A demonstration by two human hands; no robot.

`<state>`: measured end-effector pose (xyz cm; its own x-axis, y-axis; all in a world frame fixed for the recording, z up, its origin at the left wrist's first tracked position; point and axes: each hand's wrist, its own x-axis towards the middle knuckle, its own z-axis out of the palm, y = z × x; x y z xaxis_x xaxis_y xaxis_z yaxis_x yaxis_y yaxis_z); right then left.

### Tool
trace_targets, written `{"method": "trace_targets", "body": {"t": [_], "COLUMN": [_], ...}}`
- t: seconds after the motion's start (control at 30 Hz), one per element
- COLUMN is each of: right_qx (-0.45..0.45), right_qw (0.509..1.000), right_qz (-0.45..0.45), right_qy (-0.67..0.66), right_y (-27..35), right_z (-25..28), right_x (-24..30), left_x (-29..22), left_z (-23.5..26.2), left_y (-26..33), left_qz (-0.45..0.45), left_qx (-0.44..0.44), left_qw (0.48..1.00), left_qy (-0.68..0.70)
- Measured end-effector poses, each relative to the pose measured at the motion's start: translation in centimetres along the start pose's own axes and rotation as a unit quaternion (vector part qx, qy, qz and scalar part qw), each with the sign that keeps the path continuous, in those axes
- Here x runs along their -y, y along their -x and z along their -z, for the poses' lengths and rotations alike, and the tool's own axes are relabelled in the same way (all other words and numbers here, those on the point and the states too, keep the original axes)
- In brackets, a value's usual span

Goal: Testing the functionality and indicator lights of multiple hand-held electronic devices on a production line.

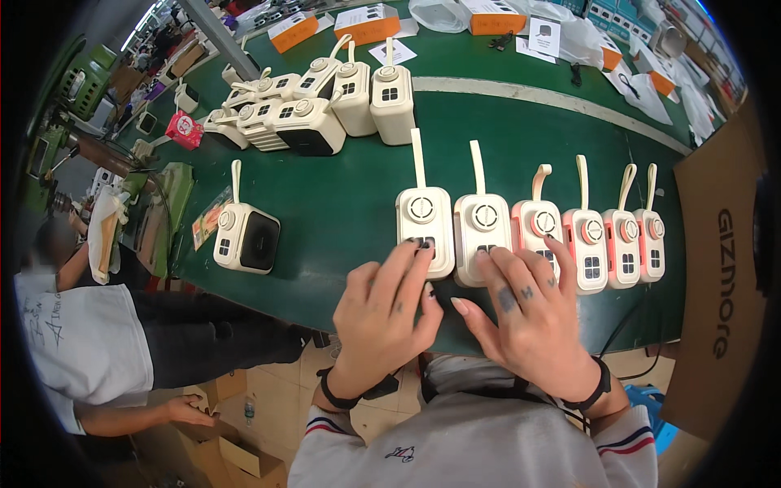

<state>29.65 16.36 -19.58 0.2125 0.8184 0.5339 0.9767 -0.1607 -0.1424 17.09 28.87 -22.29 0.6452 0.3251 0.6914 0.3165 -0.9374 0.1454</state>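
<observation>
A row of several cream, box-shaped devices with wrist straps, round dials and black buttons stands before me; they look like small speakers. My left hand (384, 305) has its fingertips on the black buttons of the leftmost device (421, 207). Just beside it, my right hand (533, 313) spreads over the second device (486, 218) and the pink-trimmed third device (537, 221), its fingertips at their buttons. Both hands have their fingers apart and grasp nothing. Farther right are more pink-trimmed devices, among them one nearest my right hand (587, 272). Fingers partly hide the buttons.
Another cream device with a black front (259, 241) sits left on the green table (342, 195). More devices (313, 130) cluster at the far left. Orange-white boxes (368, 24) line the back. A large cardboard box (716, 276) borders the right. A co-worker (89, 333) is at left.
</observation>
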Motion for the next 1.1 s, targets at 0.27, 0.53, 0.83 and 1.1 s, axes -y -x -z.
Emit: {"method": "trace_targets", "body": {"t": [0.27,0.53,0.83,1.1], "right_qx": [0.020,0.028,0.028,0.031], "right_qw": [0.999,0.996,0.998,0.998], "right_qz": [-0.044,-0.076,-0.059,-0.054], "right_qy": [0.005,0.026,-0.008,-0.023], "right_y": [2.7,4.5,4.5,4.3], "right_z": [4.4,5.3,4.3,4.0], "right_x": [-1.9,-3.8,-4.0,-4.0], "left_x": [-0.1,-0.6,0.1,0.0], "left_z": [-1.0,-1.3,-1.5,-1.2], "left_y": [0.2,0.3,1.8,0.6], "left_qz": [-0.011,0.017,0.011,0.006], "left_qx": [0.015,0.002,-0.019,0.000], "left_qw": [1.000,1.000,0.999,1.000], "left_qy": [0.006,0.023,0.032,-0.015]}}
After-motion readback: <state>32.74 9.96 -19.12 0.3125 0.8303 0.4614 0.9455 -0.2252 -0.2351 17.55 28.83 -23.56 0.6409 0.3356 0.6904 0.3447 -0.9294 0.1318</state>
